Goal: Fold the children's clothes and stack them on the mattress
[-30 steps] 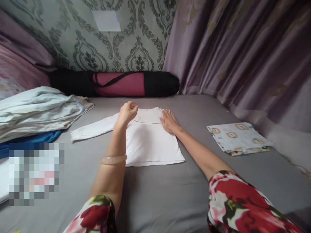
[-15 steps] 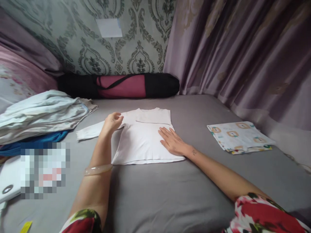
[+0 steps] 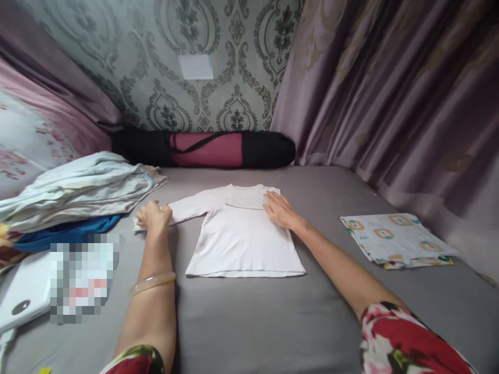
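Note:
A small white long-sleeved shirt [image 3: 241,241] lies flat on the grey bed sheet [image 3: 249,317], its hem toward me. One sleeve is folded across the chest below the neckline; the other stretches out to the left. My left hand [image 3: 155,215] is closed on the cuff end of that outstretched sleeve, with a bit of cuff showing beyond the fingers. My right hand [image 3: 280,209] lies flat with fingers extended on the folded sleeve, near the shirt's right side.
A folded printed cloth [image 3: 397,239] lies at the right. On the left are piled pale clothes [image 3: 86,187], a blue garment [image 3: 70,232] and a white device [image 3: 25,291] with a cable. A long black and maroon bag [image 3: 210,149] rests along the wall beside purple curtains [image 3: 374,93].
My left hand has moved left from the shoulder to the cuff and closed on it. My right hand has slid up from the shirt's lower side to the folded sleeve. The view has shifted slightly.

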A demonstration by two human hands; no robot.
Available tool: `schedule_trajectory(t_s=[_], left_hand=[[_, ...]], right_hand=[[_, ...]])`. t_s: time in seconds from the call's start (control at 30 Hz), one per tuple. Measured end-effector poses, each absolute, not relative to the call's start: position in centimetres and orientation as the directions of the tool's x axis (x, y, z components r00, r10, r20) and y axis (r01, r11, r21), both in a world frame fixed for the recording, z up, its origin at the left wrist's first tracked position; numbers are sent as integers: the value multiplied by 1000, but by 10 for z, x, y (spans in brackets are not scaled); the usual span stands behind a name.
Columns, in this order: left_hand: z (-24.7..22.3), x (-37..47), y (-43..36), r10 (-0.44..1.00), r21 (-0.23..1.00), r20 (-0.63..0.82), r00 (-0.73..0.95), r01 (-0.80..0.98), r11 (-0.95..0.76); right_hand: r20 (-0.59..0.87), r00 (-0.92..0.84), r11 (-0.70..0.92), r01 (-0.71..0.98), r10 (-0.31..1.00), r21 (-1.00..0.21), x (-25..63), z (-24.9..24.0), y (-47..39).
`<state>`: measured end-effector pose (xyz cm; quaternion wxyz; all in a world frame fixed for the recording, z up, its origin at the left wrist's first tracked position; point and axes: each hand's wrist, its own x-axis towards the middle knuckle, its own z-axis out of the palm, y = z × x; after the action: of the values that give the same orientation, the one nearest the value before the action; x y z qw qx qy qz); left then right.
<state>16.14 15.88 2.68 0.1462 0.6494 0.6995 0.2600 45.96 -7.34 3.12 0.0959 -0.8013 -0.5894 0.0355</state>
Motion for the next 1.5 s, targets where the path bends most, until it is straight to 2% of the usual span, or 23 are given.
schedule_trajectory(t_s=[0.17,0.4,0.53,0.67,0.83,1.0,1.17,1.3,1.4,1.5], left_hand=[[22,150,158,973,557,114,-199,824,104],[21,149,165,959,536,43,-280,816,214],[23,147,169,957,500,14,-290,831,244],[23,143,170,950,492,37,-310,833,253],[21,141,172,943,500,45,-330,825,265],[21,135,176,936,549,-18,-353,779,304],[27,126,179,958,600,-76,-276,755,265],[40,125,181,969,700,38,-243,699,148],[50,127,182,953,814,194,-233,580,-23],[59,131,184,940,918,252,-229,364,-157]], right_hand=[[-2,520,-512,841,854,-172,483,9,-25],[-7,539,-537,837,842,-105,486,2,-12],[88,435,-426,899,896,-104,462,15,13],[3,274,-268,942,962,-201,428,10,37],[-69,271,-279,935,960,-217,416,7,49],[-30,215,-217,950,976,-226,409,11,62],[12,218,-209,950,976,-231,399,6,69],[121,89,-57,968,989,-245,393,9,80],[56,-27,43,948,998,-314,389,16,90],[-68,-68,40,938,995,-345,390,24,97]])
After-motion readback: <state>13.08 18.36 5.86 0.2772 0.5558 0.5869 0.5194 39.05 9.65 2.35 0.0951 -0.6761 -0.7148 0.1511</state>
